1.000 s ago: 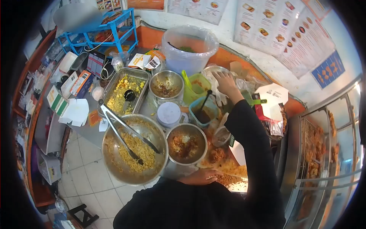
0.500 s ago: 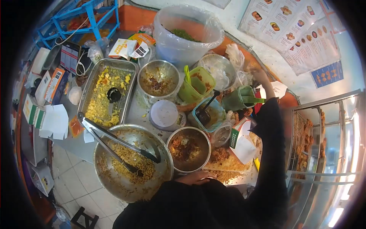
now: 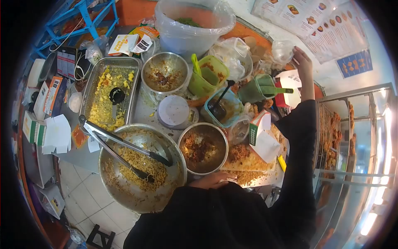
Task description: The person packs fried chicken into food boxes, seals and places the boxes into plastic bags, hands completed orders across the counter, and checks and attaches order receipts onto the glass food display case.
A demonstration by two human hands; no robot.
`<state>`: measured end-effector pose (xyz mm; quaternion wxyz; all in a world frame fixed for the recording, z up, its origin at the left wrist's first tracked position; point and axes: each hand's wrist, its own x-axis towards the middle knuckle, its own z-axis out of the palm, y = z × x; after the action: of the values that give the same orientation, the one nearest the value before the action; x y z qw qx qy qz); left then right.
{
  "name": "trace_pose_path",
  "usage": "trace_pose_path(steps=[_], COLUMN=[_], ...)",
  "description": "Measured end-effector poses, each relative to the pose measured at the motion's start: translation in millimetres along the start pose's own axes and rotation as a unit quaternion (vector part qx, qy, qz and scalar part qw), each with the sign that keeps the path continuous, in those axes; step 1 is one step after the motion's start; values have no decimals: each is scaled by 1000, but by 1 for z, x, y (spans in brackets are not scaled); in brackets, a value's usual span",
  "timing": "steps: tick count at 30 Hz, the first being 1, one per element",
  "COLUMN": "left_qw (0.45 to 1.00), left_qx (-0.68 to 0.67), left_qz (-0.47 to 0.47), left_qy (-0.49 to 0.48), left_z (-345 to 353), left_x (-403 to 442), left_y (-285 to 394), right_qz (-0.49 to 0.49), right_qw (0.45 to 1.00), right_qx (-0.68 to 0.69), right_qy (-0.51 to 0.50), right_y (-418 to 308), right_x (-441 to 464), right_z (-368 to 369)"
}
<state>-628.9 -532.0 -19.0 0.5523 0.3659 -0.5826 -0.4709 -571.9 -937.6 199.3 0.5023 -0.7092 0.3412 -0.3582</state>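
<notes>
At the back right, my right hand [image 3: 304, 62] is raised near the wall, its fingertips on a rounded clear plastic container [image 3: 283, 51]. Whether this is a cup or a tub, I cannot tell. My left hand [image 3: 212, 180] lies at the near table edge with fingers stretched out, holding nothing. Just beyond it stands a steel bowl [image 3: 203, 148] with reddish-brown food inside. To its left, a large steel basin [image 3: 110, 182] contains noodles [image 3: 143, 172], and metal tongs [image 3: 112, 139] rest across it.
A steel tray [image 3: 134, 68] of yellow egg pieces sits left. Green tubs [image 3: 215, 68] and a blue tub [image 3: 234, 110] crowd the middle. An open paper box [image 3: 265, 143] lies right, beside a glass display case [image 3: 344, 174]. A large lined bucket [image 3: 195, 35] stands behind.
My right hand has come up and right from the pile of plastic bags, with the clear container at its fingers. The left hand stays at the table edge. The view has shifted slightly.
</notes>
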Motion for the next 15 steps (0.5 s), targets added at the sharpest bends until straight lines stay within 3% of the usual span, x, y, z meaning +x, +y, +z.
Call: trace_pose_path(steps=[3, 5, 6, 7, 8, 9, 10, 11, 12, 13, 15], left_qw=[998, 997, 995, 994, 995, 995, 991, 987, 980, 981, 980], left_qx=[6, 14, 25, 36, 45, 43, 37, 31, -6, 45, 92], left_qz=[-56, -74, -88, -100, -88, -91, -126, -160, -198, -186, -170], left_qy=[-20, -28, -27, -28, -9, -28, -7, 8, 18, 30, 45], left_z=[-4, -7, -7, -7, -6, -7, -7, -7, -8, -5, 4], left_x=[-1, 0, 1, 1, 0, 0, 0, 1, 3, 0, -3], left_y=[7, 18, 21, 23, 24, 27, 32, 37, 47, 39, 27], right_qz=[-233, -277, -177, -129, -30, -137, -77, -191, -111, -77, -167], right_qw=[960, 934, 954, 896, 885, 850, 864, 869, 902, 931, 914], right_qx=[-107, -222, -232, -390, -410, -464, -462, -432, -389, -315, -353], right_qy=[114, 38, -63, -170, -220, -210, -186, -146, -152, -165, -113], right_y=[7, 8, 22, 30, 6, 28, 3, 18, 15, 18, 37], right_x=[-10, -28, -33, -37, -73, -78, -115, -135, -164, -194, -259], right_z=[-11, -2, -5, -16, -3, -15, -7, -17, -23, -31, -62])
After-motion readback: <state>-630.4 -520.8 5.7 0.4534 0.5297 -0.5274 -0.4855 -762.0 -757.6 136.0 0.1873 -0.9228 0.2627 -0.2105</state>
